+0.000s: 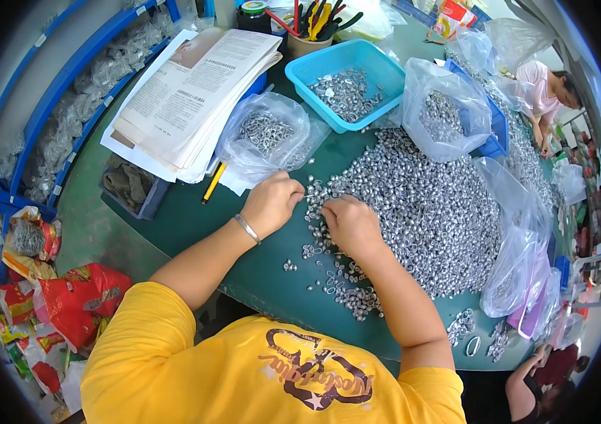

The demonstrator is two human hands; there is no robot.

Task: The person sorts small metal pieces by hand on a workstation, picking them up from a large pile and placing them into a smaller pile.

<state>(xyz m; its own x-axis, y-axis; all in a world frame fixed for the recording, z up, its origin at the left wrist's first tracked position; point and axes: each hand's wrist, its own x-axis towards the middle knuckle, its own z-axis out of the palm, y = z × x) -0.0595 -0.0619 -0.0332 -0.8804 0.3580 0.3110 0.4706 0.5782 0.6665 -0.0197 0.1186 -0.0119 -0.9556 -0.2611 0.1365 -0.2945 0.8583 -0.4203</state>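
Note:
My left hand [277, 203], a silver bangle [247, 228] on its wrist, is closed in a pinch at the left edge of a big pile of small shiny silver metal pieces [427, 212]. What its fingertips hold is too small to make out. Close by on the right, my right hand [354, 225] rests low over the same edge with its fingers curled together. Its fingertips are partly hidden, so their hold cannot be seen. Loose metal pieces lie between and below the hands. Some are rounded beads, others open oval rings.
Beyond my hands are a plastic bag of rings [265, 134], a turquoise basket [300, 88], newspapers [173, 99], a yellow pen [213, 182] and a tool cup [307, 46]. A clear bag [449, 134] borders the pile. Blue shelving [21, 155] stands left; other people sit at right.

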